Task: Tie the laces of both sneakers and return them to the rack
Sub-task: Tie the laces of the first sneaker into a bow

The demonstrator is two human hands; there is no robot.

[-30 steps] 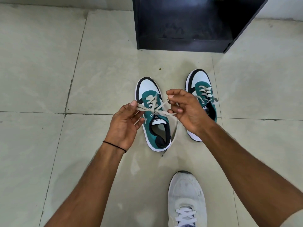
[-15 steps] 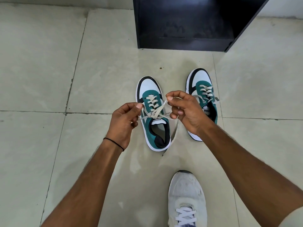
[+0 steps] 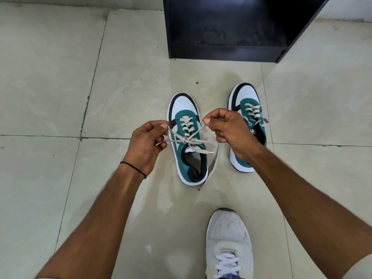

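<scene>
Two green, white and black sneakers stand on the tiled floor, toes pointing away from me. Over the left sneaker (image 3: 182, 156), my left hand (image 3: 148, 142) and my right hand (image 3: 225, 127) each pinch a loop of its beige lace (image 3: 186, 140), pulled out to either side of a knot above the tongue. Loose lace ends trail to the right across the shoe opening and down to the floor. The right sneaker (image 3: 245, 101) stands beside it, partly hidden behind my right hand, its laces showing a bow.
A black rack (image 3: 223, 33) stands on the floor just beyond the sneakers, its low shelf open towards me. My own white shoe (image 3: 228, 240) is planted on the tiles at the bottom, below the sneakers. Pale floor tiles stretch to the left and right.
My hands have drawn apart, the left moving left and the right lifting up and right. The lace crossing has tightened into a small knot with loops held on both sides.
</scene>
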